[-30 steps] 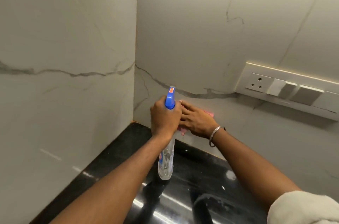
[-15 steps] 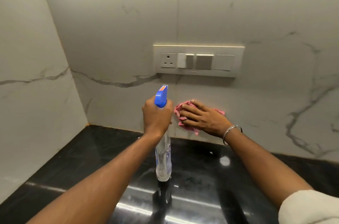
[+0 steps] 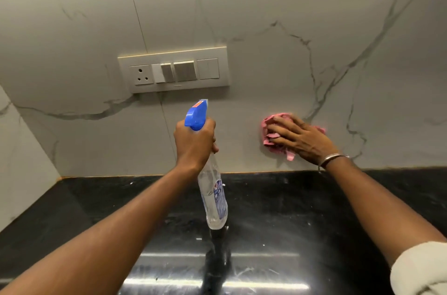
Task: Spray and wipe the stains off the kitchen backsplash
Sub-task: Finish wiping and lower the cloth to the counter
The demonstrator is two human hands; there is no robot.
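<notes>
My left hand (image 3: 194,143) grips the neck of a clear spray bottle (image 3: 214,198) with a blue trigger head, held upright above the counter and pointed at the wall. My right hand (image 3: 302,140) presses a crumpled pink cloth (image 3: 269,136) flat against the pale marble backsplash (image 3: 278,65), low down near the counter and right of the bottle. The fingers lie spread over the cloth. No distinct stain shows on the wall around it.
A cream switch panel (image 3: 174,71) with a socket and several switches sits on the wall above and left of the bottle. A glossy black countertop (image 3: 278,234) runs below. A side wall (image 3: 21,161) closes off the left corner.
The view has swung right, away from the left corner. My right hand has slid the cloth rightwards along the wall, away from the bottle. My left hand keeps its hold on the bottle.
</notes>
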